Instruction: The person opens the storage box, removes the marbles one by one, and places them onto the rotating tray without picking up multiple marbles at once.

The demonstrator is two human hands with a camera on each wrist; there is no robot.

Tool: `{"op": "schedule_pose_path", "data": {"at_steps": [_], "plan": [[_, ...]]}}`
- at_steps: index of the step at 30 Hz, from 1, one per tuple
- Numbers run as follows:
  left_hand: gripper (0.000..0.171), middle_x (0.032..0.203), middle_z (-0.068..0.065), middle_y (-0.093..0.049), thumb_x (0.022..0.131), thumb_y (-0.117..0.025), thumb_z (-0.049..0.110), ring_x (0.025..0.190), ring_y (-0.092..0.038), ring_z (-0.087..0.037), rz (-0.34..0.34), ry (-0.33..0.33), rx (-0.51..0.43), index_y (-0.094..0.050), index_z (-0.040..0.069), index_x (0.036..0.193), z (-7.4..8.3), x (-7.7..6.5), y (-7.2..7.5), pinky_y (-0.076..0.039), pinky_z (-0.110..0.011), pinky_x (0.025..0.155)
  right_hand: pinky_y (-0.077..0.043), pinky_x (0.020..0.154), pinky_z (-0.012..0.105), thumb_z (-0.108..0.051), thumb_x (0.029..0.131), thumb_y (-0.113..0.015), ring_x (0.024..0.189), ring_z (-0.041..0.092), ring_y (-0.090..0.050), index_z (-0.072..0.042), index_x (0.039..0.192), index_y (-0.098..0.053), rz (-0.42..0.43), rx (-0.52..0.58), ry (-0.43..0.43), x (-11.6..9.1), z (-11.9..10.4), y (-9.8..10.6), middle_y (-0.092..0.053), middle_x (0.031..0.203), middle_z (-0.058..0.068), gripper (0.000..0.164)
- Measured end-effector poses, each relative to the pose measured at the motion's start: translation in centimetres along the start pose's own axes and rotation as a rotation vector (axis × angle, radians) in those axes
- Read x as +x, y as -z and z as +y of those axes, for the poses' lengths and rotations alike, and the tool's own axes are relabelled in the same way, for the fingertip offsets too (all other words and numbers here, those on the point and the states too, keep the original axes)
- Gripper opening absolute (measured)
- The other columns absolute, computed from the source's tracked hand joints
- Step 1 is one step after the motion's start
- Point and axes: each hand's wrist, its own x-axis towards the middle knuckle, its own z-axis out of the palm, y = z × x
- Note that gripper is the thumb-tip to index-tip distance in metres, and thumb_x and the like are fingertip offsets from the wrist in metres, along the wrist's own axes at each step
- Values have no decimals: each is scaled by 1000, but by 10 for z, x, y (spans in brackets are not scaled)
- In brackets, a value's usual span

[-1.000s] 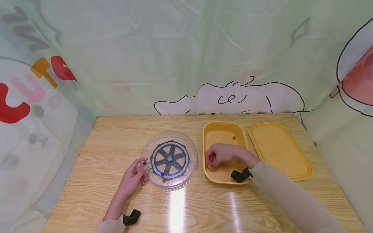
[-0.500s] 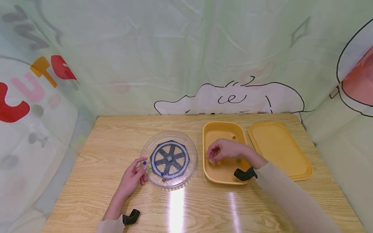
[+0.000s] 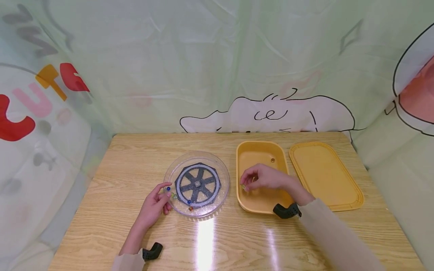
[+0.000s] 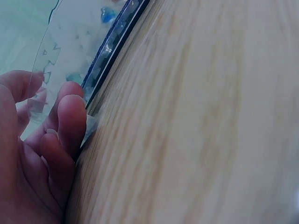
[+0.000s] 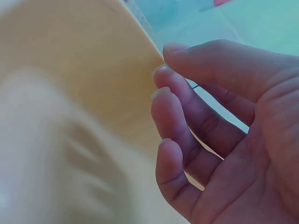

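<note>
In the head view my left hand point(image 3: 153, 207) holds the near-left rim of a round clear dish point(image 3: 222, 165). The left wrist view has the dish's clear wall point(image 4: 51, 28) passing between the curled fingers. Inside the dish is a dark wheel-like pattern, with several marbles near its front-left side, among them a blue marble point(image 3: 189, 202) and a reddish marble point(image 3: 191, 208). My right hand point(image 3: 266, 176) is over the yellow box point(image 3: 240, 160), thumb and forefinger pinching a yellowish marble point(image 3: 243, 186) near the left wall. From the right wrist camera, the fingertips point(image 5: 170, 109) hide that marble.
A brown marble point(image 3: 272, 160) lies at the back right of the box. The box's yellow lid point(image 3: 325, 175) lies flat to the right. All stand on a wooden table point(image 3: 135, 150), with a printed curtain point(image 3: 152, 67) behind it.
My right hand has risen slightly from the box floor with the marble between its fingertips. A greenish marble seen by the right wrist half a second ago is now hidden. The left hand stays put.
</note>
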Motion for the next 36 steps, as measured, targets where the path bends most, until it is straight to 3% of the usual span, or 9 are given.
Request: {"op": "schedule_pose_path", "data": {"at_steps": [9,19,30,36], "plan": [[34,67,-12,-62,102,-58,17,52,-57,-20,0,0,-4,-54,16,136,-1,0,0,-53,-31,52,-49,66,25,-8,86,-77,75,20,-58,-5,97,-72,50,17,67,-5,-9,-11,-66,82,2,12],[34,69,-13,-62,102,-59,18,53,-57,-21,1,12,-9,-54,17,136,-3,0,0,-53,-31,52,-49,74,30,-9,88,-75,82,21,-57,0,102,-71,185,-37,56,-2,-27,-27,-66,87,0,18],[35,69,-13,-62,102,-59,18,53,-57,-20,-2,6,-16,-54,17,136,-2,0,0,-53,-31,52,-49,74,30,-6,88,-74,85,19,-58,-3,105,-72,293,-70,92,12,-40,-45,-67,92,2,17],[35,69,-14,-62,102,-59,20,53,-57,-20,-2,3,-22,-54,18,136,-3,0,0,-53,-31,52,-49,74,31,-10,90,-75,83,19,-57,-5,105,-73,354,-49,68,25,-48,-59,-66,90,0,17]]}}
